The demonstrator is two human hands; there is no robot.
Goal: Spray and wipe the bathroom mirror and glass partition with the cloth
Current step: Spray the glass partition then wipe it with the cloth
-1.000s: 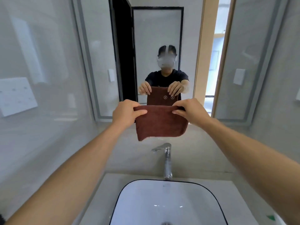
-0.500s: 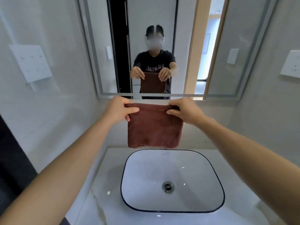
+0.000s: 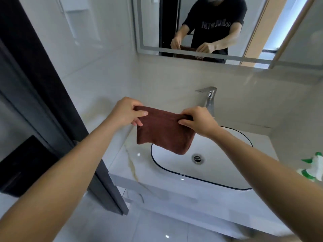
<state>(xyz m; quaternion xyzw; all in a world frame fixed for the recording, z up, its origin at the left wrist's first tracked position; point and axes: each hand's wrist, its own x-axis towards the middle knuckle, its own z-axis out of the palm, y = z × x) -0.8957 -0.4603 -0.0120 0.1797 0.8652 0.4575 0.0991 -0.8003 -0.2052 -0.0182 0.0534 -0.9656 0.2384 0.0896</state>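
1. While your left hand (image 3: 125,111) and right hand (image 3: 198,119) are pinching the cloth (image 3: 164,131) over the sink (image 3: 227,179), you are readying it.
2. Next, I judge, you are needing the sprayer (image 3: 312,169) for the mirror (image 3: 152,23).

Both forearms were bare; the mirror (image 3: 227,32), upper right of frame, reflected a black short-sleeved T-shirt (image 3: 216,20) with pale lettering.

Marble countertop (image 3: 125,159) w/ inset white basin (image 3: 218,173); chrome faucet (image 3: 209,100) at back; green-white spray bottle (image 3: 312,168) right.
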